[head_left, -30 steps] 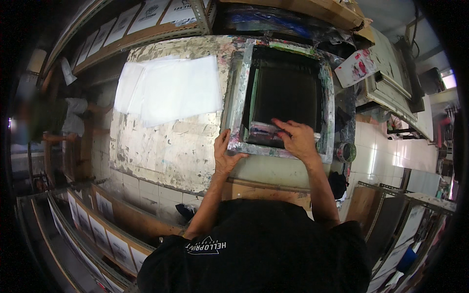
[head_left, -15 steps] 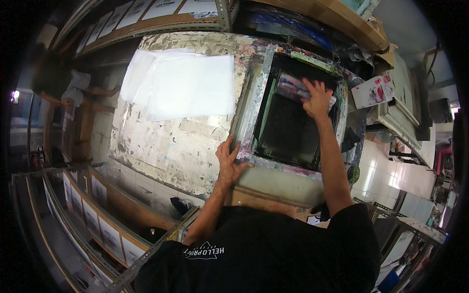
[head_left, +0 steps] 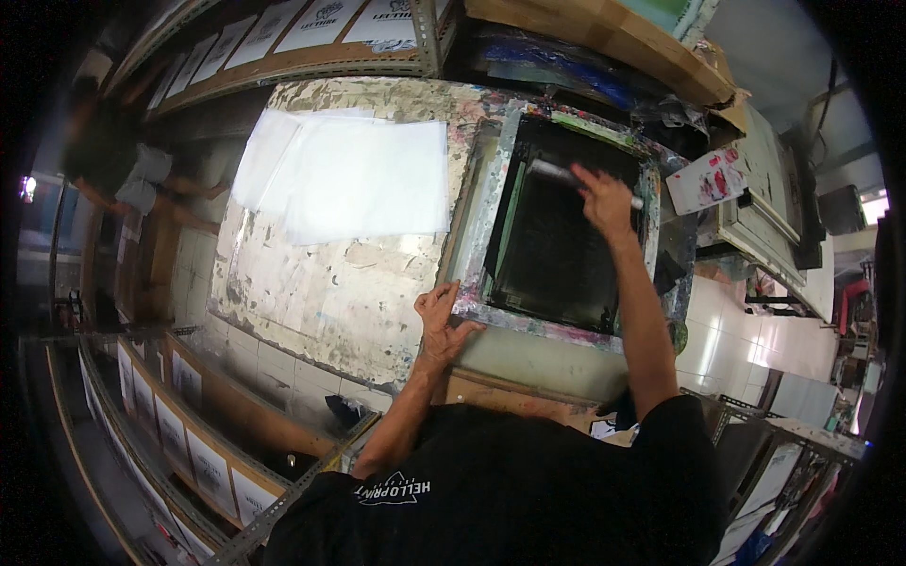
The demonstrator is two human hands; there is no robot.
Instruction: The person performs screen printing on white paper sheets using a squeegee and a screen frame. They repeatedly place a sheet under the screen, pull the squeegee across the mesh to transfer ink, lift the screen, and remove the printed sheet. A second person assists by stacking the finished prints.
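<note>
A screen-printing frame (head_left: pixel 566 324), its rim smeared with dried ink, lies on the right part of the table. Its mesh (head_left: pixel 557 259) is dark and wet-looking. Over the far half of the mesh, my right hand (head_left: pixel 607 203) is closed on a squeegee (head_left: pixel 555 172), a long pale-edged bar lying crosswise and tilted; motion blurs it a little, and my fingers cover its middle. My left hand (head_left: pixel 440 325) grips the frame's near left corner, thumb along the near side and fingers at the left side. Left of the frame lie overlapping white sheets (head_left: pixel 368 179).
The table (head_left: pixel 321 292) has a worn, paint-flaked top. An ink-stained white card (head_left: pixel 706 181) sits beyond the frame's right edge, and a cardboard box (head_left: pixel 613 38) stands at the back. Shelves with printed sheets (head_left: pixel 209 462) flank the lower left. Another person (head_left: pixel 118 160) is at the far left.
The squeegee has tipped, so its thin edge shows instead of its broad face, and my right hand has shifted slightly with it. My left hand stays at the frame's corner.
</note>
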